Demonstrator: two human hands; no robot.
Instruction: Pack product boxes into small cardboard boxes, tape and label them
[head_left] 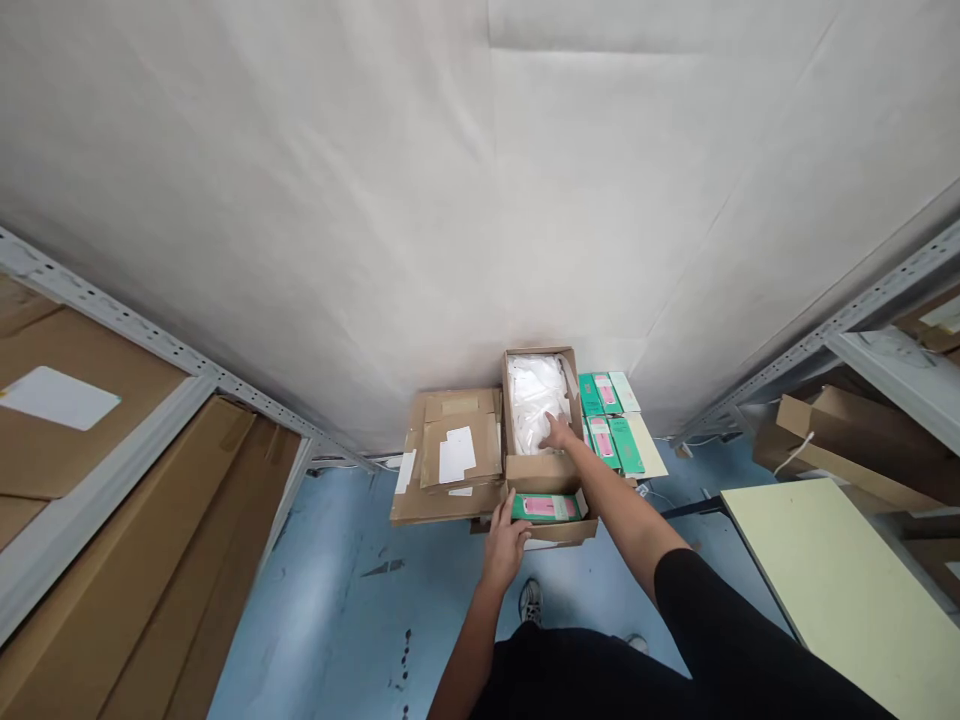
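My left hand (505, 540) is at the left end of a small open cardboard box (577, 532), its fingers bent over the corner. Inside that box lies a green box with a pink panel (549, 508), close to my left fingertips. Behind it stands a larger open carton (510, 400) filled with white plastic bags (537, 385). My right hand (556, 432) reaches into this carton, fingers apart and touching the bags. Several green boxes (625, 445) with pink panels lie in rows to the right of the carton.
Flattened cardboard boxes (461, 440) with white labels are stacked left of the carton. Shelving with large cartons (142, 540) stands at far left. To the right are a pale yellow tabletop (840, 560) and an open box (862, 440) on shelves. A pale wall (450, 200) rises behind.
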